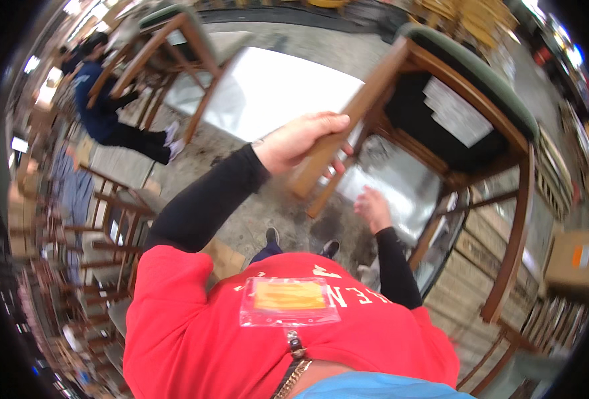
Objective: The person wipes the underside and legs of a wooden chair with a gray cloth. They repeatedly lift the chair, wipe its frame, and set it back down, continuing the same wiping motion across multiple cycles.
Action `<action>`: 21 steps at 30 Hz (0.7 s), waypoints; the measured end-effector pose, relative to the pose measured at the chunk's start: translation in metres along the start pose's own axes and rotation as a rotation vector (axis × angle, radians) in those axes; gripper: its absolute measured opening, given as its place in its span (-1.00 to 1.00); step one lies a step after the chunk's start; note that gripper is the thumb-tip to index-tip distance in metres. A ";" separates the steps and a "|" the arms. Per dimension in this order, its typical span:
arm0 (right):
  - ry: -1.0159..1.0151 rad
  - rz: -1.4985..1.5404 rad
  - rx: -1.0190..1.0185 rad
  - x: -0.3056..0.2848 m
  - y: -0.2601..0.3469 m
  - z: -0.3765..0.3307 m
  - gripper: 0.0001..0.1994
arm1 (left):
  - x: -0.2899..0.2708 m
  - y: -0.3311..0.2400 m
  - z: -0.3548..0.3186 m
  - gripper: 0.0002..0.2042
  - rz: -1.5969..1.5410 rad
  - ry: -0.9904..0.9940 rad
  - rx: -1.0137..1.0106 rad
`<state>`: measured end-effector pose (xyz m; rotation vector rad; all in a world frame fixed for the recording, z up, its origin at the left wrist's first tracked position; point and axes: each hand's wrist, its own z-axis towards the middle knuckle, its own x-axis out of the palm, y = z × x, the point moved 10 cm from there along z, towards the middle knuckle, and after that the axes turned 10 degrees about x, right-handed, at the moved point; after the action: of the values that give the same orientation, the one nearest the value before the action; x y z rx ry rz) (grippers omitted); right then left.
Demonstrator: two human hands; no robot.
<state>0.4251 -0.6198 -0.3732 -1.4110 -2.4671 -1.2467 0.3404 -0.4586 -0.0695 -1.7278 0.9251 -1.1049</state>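
Note:
My left hand [301,143] grips a wooden leg of an upholstered chair [521,199], with the thumb on top and the fingers wrapped beneath. The chair is tipped so that its dark underside faces me, with a white paper label [457,112] on it. Its frame is brown wood and its padding green. My right hand [374,209], somewhat blurred, hangs below the chair frame. Its fingers are loosely bent and apart, holding nothing I can see.
A second upturned chair [191,50] stands at the far left by a shiny white surface [278,93]. Beyond it a person in dark clothes [95,100] is seated. More wooden chairs [118,226] crowd the left side. A cardboard box [576,259] lies at the right.

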 end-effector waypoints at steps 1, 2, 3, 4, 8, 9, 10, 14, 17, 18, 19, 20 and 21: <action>0.099 -0.122 0.054 0.035 -0.010 0.008 -0.64 | -0.012 -0.003 -0.008 -0.58 0.059 0.020 0.045; 0.192 -0.264 0.094 0.079 -0.021 0.006 -0.65 | -0.037 -0.003 -0.027 -0.55 0.105 -0.026 0.045; 0.264 -0.370 0.098 0.104 -0.032 0.005 -0.64 | -0.057 -0.004 -0.044 -0.51 0.140 -0.035 0.048; 0.307 -0.458 0.094 0.123 -0.040 0.004 -0.63 | -0.078 -0.006 -0.065 -0.48 0.192 -0.043 0.045; 0.334 -0.562 0.109 0.156 -0.057 0.014 -0.59 | -0.215 -0.029 -0.162 -0.54 0.480 -0.430 0.088; 0.314 -0.493 0.065 0.153 -0.054 0.016 -0.59 | -0.250 -0.033 -0.193 -0.54 0.470 -0.549 0.104; 0.297 -0.431 0.059 0.141 -0.051 0.021 -0.60 | -0.282 -0.037 -0.219 -0.57 0.435 -0.642 0.131; -0.098 -0.302 0.026 0.083 -0.026 0.036 -0.64 | -0.411 -0.066 -0.316 -0.69 0.362 -0.949 0.269; -0.355 -0.188 -0.021 0.056 -0.013 0.029 -0.67 | -0.490 -0.114 -0.363 -0.76 0.347 -1.008 0.438; -0.420 -0.178 -0.038 0.059 -0.014 0.027 -0.69 | -0.514 -0.134 -0.377 -0.78 0.352 -1.037 0.479; -0.491 -0.172 -0.056 0.063 -0.015 0.024 -0.70 | -0.536 -0.148 -0.388 -0.80 0.350 -1.065 0.519; -0.539 -0.161 -0.047 0.068 -0.020 0.018 -0.73 | -0.557 -0.156 -0.386 -0.78 0.331 -1.122 0.552; -0.535 -0.145 -0.056 0.084 -0.024 0.023 -0.73 | -0.574 -0.166 -0.380 -0.79 0.332 -1.109 0.574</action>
<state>0.3659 -0.5519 -0.3707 -1.8078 -2.9355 -1.0746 -0.1830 0.0126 0.0052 -1.3121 0.1331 -0.0612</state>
